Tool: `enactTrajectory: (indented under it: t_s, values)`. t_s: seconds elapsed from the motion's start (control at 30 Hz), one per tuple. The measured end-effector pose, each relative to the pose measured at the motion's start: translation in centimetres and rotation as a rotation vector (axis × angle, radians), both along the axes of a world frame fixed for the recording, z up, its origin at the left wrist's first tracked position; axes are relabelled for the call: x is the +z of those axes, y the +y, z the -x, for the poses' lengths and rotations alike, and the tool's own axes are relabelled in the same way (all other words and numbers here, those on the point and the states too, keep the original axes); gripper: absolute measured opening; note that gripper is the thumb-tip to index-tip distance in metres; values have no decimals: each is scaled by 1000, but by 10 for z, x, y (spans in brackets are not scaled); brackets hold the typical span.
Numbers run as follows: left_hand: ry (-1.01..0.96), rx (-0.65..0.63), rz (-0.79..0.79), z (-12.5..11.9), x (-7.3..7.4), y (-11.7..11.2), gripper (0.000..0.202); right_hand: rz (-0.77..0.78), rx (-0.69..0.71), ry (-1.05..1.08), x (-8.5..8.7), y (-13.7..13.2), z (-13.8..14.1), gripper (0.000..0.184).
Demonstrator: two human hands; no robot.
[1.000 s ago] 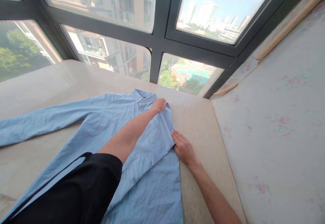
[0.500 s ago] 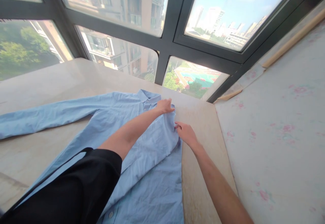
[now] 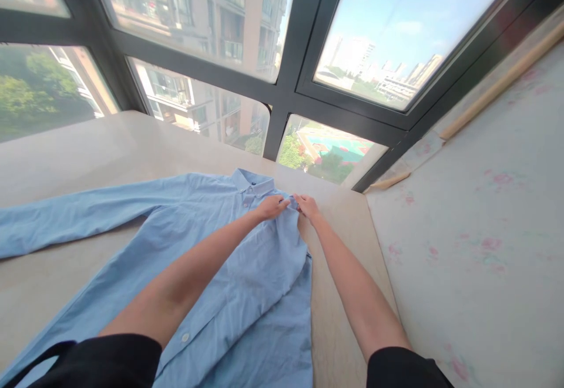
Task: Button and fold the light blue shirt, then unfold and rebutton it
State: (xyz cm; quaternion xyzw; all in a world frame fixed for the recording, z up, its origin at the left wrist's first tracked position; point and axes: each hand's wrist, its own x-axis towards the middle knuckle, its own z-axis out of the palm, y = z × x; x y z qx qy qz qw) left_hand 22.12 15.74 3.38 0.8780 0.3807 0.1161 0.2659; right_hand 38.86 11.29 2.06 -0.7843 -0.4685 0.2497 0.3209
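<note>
A light blue button-up shirt (image 3: 207, 247) lies front side up on a pale stone surface, its collar toward the window. One sleeve stretches out to the left; the other is folded in across the body. At the shoulder right of the collar, my left hand (image 3: 272, 206) pinches the cloth. Just beside it, my right hand (image 3: 306, 206) grips the outer shoulder edge, fingers closed. The two hands nearly meet, and the fabric between them is slightly lifted. Some fingertips are hidden by cloth.
The pale stone sill (image 3: 110, 141) runs up to dark window frames (image 3: 282, 106). A wall with floral wallpaper (image 3: 462, 247) rises close on the right. Brown trim (image 3: 506, 94) on the wall is peeling near the window.
My right hand has moved up along the shirt's side to the shoulder. My left hand has shifted slightly left and down, and the view has tilted up a little.
</note>
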Motion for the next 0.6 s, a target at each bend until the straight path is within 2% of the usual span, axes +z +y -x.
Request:
enactTrajectory:
  t_s: [0.2,0.37,0.5,0.6]
  values:
    - [26,-141,-79,17,-7,-5,51,36,-4,-150,6,12,-8,20]
    - [142,-353,-146,21,-12,-9,57,74,-87,-305,9,12,-15,26]
    - [175,-357,-134,20,-18,-14,71,121,-139,-393,7,17,-13,28]
    - [163,-322,-172,20,-22,-17,74,150,-139,-423,5,24,-11,27]
